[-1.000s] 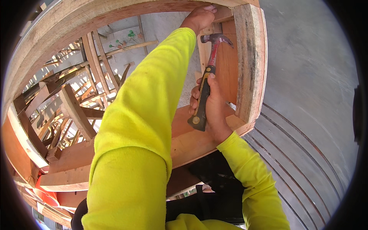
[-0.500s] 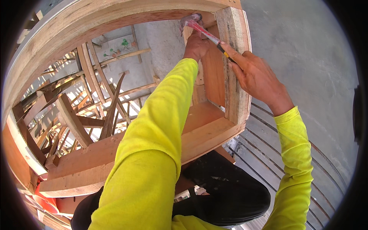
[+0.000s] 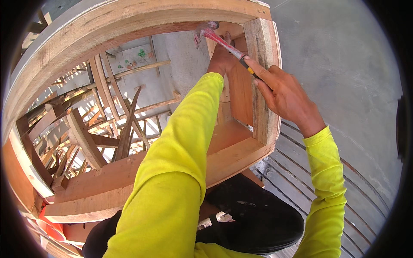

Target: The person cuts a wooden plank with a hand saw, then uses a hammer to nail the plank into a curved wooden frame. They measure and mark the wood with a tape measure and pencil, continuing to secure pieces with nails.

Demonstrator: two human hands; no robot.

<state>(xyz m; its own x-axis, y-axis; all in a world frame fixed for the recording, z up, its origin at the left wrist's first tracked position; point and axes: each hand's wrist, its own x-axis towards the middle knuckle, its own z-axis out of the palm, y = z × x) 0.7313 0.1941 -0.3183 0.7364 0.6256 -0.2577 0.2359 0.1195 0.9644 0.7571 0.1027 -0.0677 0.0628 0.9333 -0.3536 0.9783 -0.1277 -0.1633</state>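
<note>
The right hand (image 3: 286,92) was closed around the grip of a hammer (image 3: 221,41), which was held across the upper right corner of a wooden frame (image 3: 142,19). The left hand (image 3: 221,60) was placed inside that corner, its fingers partly hidden by the hammer; how far they were opened, or whether anything was gripped, could not be told. A smooth grey surface (image 3: 335,64) was seen at right, crossed by dark ribbed bars (image 3: 364,180). Through the frame's opening, scattered timbers (image 3: 87,137) were lit in patches above a pale floor (image 3: 183,51)
</note>
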